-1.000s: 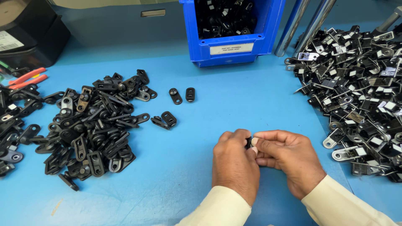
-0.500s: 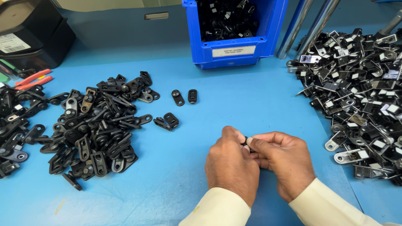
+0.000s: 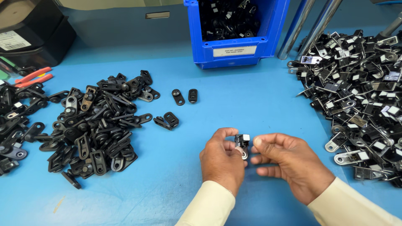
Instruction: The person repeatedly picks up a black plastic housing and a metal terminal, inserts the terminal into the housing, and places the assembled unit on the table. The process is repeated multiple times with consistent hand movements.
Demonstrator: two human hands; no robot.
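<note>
Nearest, both cream-sleeved hands meet low over the blue worktop (image 3: 234,104). Left hand (image 3: 222,161) and right hand (image 3: 291,165) together pinch a small black-and-silver metal clip (image 3: 242,144) between their fingertips, lifted just off the surface. Beyond them, a few loose black parts (image 3: 184,97) lie apart on bare blue. At left spreads a heap of black brackets (image 3: 94,125); at right, a bigger pile of dark metal pieces (image 3: 364,96). Farther back stands a blue bin (image 3: 240,50) holding more parts, with red-handled pliers (image 3: 33,77) at far left.
</note>
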